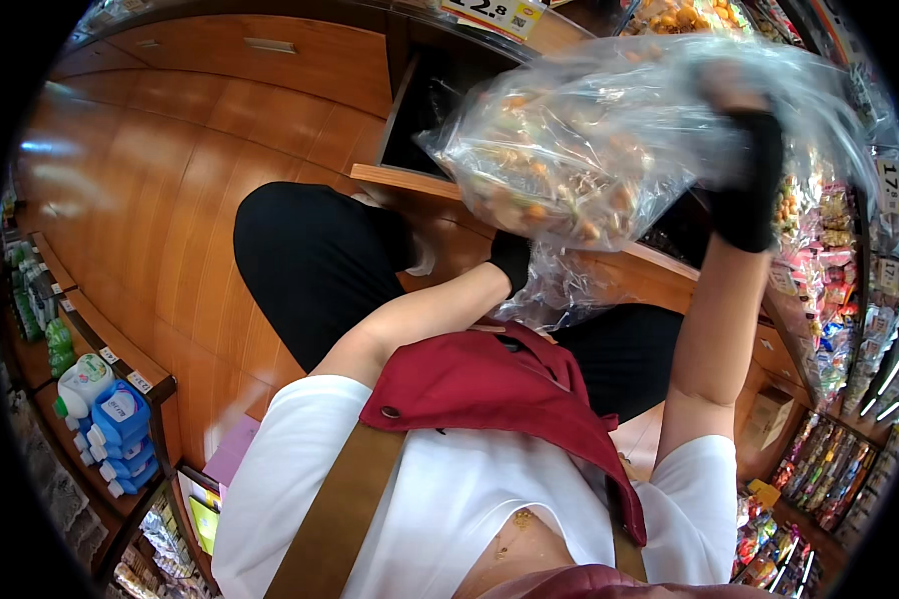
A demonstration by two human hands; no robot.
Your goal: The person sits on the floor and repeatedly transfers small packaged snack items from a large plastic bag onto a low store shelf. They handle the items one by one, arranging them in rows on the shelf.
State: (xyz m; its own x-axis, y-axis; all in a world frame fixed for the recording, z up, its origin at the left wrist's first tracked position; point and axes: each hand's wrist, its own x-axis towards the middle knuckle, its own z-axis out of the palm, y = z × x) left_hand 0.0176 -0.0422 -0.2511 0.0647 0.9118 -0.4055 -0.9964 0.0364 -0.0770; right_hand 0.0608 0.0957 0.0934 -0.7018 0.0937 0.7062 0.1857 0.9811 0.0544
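A large clear plastic bag (554, 157) of small, individually wrapped orange-and-brown items hangs over an open wooden drawer (401, 180). My right hand (730, 86), in a black fingerless covering, is raised at the bag's loose upper end and grips the film; motion blurs it. My left hand (512, 258), with a black cover at the wrist, reaches under the bag's near side. Its fingers are hidden behind the bag, so their grip cannot be seen. More crumpled clear plastic (569, 277) lies below the bag, between my knees.
A display bin of wrapped goods (685, 15) stands beyond the bag, behind a price card (494, 16). Shelves of packaged snacks (831, 277) run along the right. On the left, a low shelf holds blue bottles (123, 419). A carton (768, 419) sits at lower right.
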